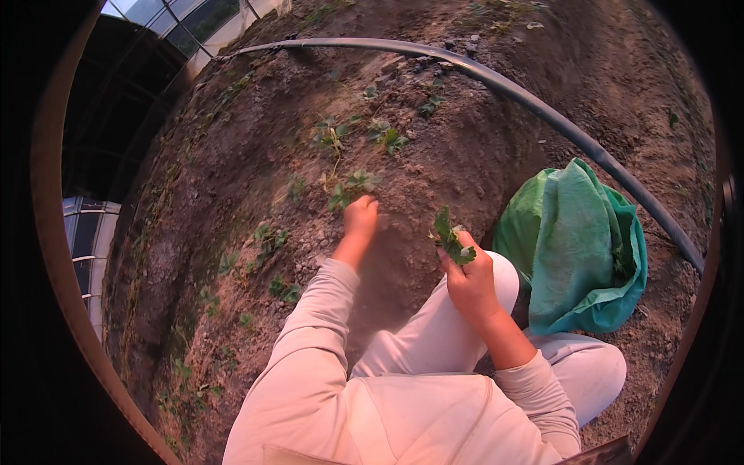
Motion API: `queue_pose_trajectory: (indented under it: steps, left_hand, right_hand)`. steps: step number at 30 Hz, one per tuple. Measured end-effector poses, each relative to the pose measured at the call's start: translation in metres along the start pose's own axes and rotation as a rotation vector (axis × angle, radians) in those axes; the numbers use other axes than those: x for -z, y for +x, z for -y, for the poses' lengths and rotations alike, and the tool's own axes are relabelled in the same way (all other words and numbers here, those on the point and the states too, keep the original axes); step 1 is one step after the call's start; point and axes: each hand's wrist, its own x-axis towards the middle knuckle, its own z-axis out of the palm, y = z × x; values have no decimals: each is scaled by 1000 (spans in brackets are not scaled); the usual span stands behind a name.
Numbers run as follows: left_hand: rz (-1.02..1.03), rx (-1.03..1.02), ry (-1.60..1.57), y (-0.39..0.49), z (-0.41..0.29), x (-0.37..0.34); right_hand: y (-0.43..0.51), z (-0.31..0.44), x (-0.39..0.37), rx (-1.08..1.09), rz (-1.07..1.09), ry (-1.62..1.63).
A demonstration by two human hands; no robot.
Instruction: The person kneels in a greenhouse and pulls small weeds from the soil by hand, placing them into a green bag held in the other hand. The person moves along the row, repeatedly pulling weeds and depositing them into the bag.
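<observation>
My left hand (361, 217) reaches down to the soil bed, right beside a small leafy plant (350, 187) that looks like a strawberry seedling. Its fingers are curled, and whether they pinch a stem is hidden from me. Above my bent knee, my right hand (474, 279) holds a few picked green leaves (448, 237) between thumb and fingers. To the right of that knee stands a green woven sack (572, 244), its mouth folded open, with some greenery (621, 261) visible inside.
A black irrigation pipe (511, 90) curves across the bed and down the right side, passing behind the sack. More small plants (386, 135) grow ahead, and others (283, 289) to the left. Greenhouse framing (180, 26) shows at the upper left.
</observation>
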Motion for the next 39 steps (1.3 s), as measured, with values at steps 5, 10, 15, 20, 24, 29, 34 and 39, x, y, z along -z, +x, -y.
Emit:
queue_pose_trajectory:
  steps: [5, 10, 15, 20, 24, 29, 34, 39]
  left_hand:
    - [-219, 8, -82, 15, 3, -19]
    - [-195, -38, 36, 21, -9, -27]
    - [-86, 68, 421, 16, -37, -19]
    - [-76, 5, 417, 10, -45, -21]
    - [-182, -147, 295, 3, -26, -21]
    - [-227, -303, 196, -9, -10, -15]
    - [-363, -112, -28, -24, -5, -2]
    - [-386, 252, -456, -14, 17, 26]
  right_hand:
    - [2, 2, -4, 45, 7, -9]
    - [2, 4, -4, 41, 19, -34]
    - [2, 5, -4, 56, 13, -51]
    - [4, 2, -6, 68, 22, -53]
    - [5, 0, -9, 103, -8, -52]
    - [5, 2, -8, 129, -26, -57]
    - [3, 4, -5, 97, -9, -65]
    - [0, 5, -6, 66, 13, -42]
